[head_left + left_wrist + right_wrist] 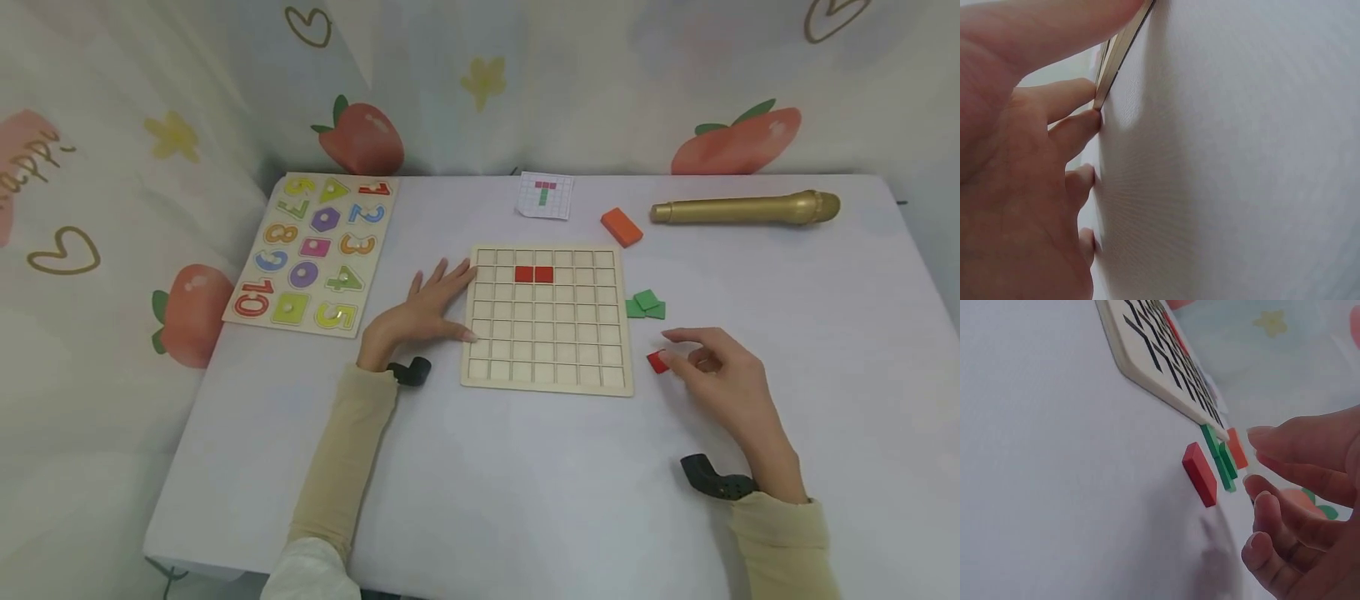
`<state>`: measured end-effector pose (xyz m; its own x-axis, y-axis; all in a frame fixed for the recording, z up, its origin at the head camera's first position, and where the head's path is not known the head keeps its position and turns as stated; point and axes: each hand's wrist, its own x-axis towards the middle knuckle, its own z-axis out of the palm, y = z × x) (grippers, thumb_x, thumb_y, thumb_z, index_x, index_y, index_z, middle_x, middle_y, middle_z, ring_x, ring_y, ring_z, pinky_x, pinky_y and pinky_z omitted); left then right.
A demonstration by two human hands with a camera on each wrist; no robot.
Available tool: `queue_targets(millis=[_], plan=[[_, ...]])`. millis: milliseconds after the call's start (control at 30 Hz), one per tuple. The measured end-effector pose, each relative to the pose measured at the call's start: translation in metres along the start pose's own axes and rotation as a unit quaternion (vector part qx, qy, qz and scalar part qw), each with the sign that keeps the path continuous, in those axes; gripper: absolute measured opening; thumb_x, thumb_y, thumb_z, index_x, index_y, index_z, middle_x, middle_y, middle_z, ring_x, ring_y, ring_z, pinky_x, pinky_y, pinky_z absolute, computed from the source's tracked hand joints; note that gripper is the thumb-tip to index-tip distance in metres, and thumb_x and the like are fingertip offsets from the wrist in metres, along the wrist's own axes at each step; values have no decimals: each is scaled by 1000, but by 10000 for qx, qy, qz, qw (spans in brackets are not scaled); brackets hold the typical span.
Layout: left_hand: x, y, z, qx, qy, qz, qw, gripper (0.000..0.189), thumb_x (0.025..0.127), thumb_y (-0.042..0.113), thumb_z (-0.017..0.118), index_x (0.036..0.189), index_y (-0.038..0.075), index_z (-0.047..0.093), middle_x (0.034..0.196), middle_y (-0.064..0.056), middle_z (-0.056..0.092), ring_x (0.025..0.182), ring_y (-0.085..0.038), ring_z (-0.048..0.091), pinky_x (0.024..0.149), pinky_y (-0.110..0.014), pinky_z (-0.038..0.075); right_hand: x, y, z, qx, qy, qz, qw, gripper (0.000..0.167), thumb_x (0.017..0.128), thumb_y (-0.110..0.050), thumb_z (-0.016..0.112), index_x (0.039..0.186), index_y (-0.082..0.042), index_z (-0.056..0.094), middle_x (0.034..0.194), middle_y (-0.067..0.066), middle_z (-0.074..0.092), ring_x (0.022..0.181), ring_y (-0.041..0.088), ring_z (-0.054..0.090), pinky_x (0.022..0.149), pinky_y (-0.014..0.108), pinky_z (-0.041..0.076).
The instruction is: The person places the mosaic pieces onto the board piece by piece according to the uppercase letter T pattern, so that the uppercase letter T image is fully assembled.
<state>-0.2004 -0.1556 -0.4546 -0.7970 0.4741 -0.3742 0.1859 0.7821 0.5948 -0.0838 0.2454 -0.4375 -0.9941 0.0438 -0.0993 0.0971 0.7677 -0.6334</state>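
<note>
A wooden grid board [547, 389] lies on the white table, with two red square tiles [534, 274] side by side in its second row. My left hand [412, 318] touches the board's left edge with thumb and fingertips, fingers spread and fairly straight. In the left wrist view the thumb and a finger meet the board's rim [1112, 69]. Over the table right of the board hovers my right hand [723, 379], its fingers bent and holding nothing. Just beyond its fingertips a loose red tile [1200, 475] lies on the table, apart from the fingers in the right wrist view.
Green tiles [647, 302] lie in a small heap at the board's right edge. Behind are an orange block [622, 227], a gold microphone [742, 208] and a card with a coloured T pattern [544, 196]. A number-and-shape puzzle board [307, 254] is at the left.
</note>
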Motion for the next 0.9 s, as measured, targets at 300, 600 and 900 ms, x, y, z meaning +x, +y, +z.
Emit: queue_targets(millis=[300,600,900], plan=[[2,-2,-2,-54,45,106,9999,108,86,39,82,167,21,12,175,4,-2,160,-23,-19,126,-52,-19,-7,20,-1,-132,-75,-112,9998,36,97,-18,70,132,-9,67,119,13,64,84,2,52,65,6,43],[0,-2,-4,-104,62,101,9999,109,86,37,83,167,20,13,175,3,-1,160,-23,-18,125,-52,-19,4,16,6,-277,-301,-195,9990,44,97,-30,73,132,-5,67,119,17,62,89,24,56,64,14,42],[0,-3,-1,-114,-24,86,9999,108,86,37,82,167,21,12,175,3,-1,160,-23,-18,126,-50,-19,5,15,13,-443,-271,-219,9984,39,93,-21,76,127,-4,68,112,17,61,83,23,53,60,22,42]])
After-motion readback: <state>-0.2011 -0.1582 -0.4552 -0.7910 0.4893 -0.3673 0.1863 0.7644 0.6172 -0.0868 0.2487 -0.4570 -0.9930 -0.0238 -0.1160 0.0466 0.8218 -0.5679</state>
